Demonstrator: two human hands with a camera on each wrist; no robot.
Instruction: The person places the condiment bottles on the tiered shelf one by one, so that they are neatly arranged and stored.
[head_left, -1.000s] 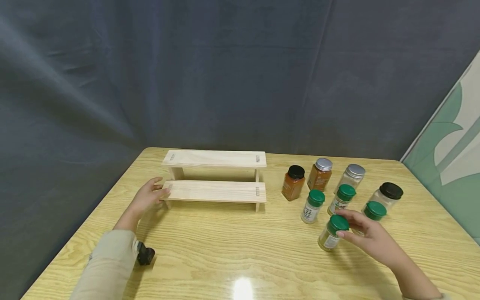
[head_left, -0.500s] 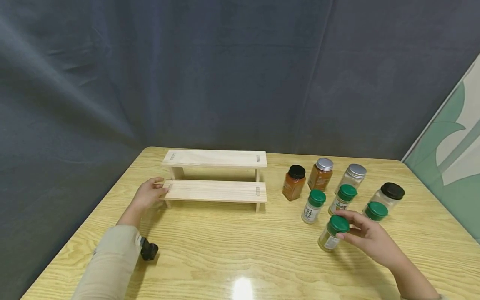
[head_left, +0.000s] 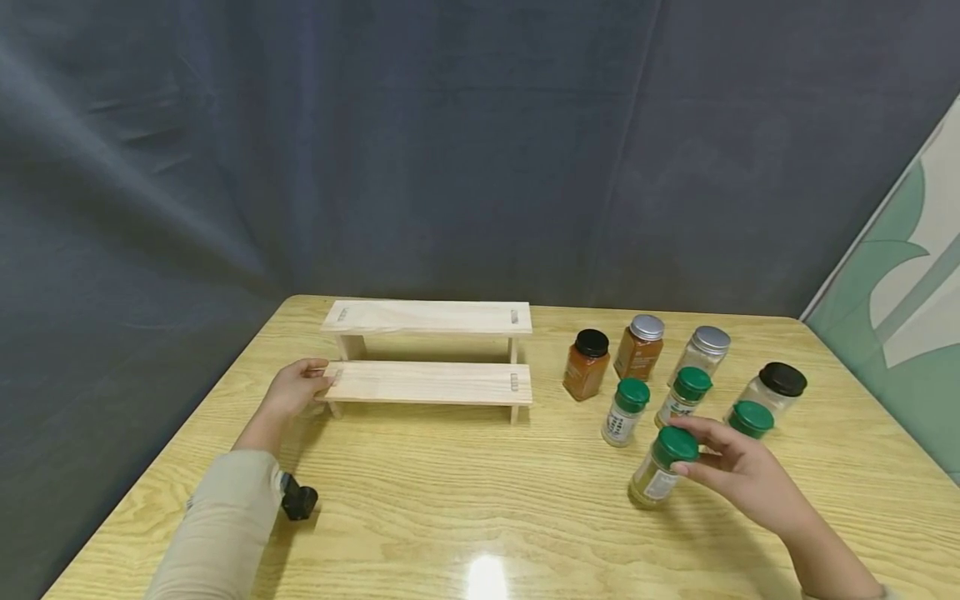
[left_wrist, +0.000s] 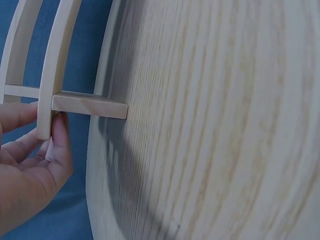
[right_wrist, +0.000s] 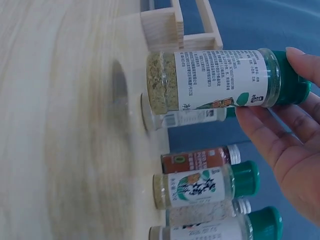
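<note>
My right hand point(head_left: 738, 475) pinches a spice jar point(right_wrist: 215, 80) by its green lid. The jar has a white label and greenish-yellow seasoning inside. In the head view it leans, lid to the right, and its base looks slightly off the table. At the left stands a two-tier wooden shelf rack point(head_left: 427, 382). The left end of its lower board is pinched by my left hand point(head_left: 294, 387), thumb on one face and fingers on the other in the left wrist view. Both tiers are bare.
Several jars stand at the right: a black-lidded orange one point(head_left: 587, 367), a silver-lidded orange one point(head_left: 640, 350), a silver-lidded pale one point(head_left: 701, 354), a black-lidded clear one point(head_left: 772, 387), and green-lidded ones including a near one point(head_left: 624, 412). A dark curtain point(head_left: 465, 150) hangs behind the table point(head_left: 420, 508).
The spice jar in my right hand has tilted, its base swinging a little to the left and lifting slightly. My left hand keeps its grip on the shelf rack, which looks unmoved.
</note>
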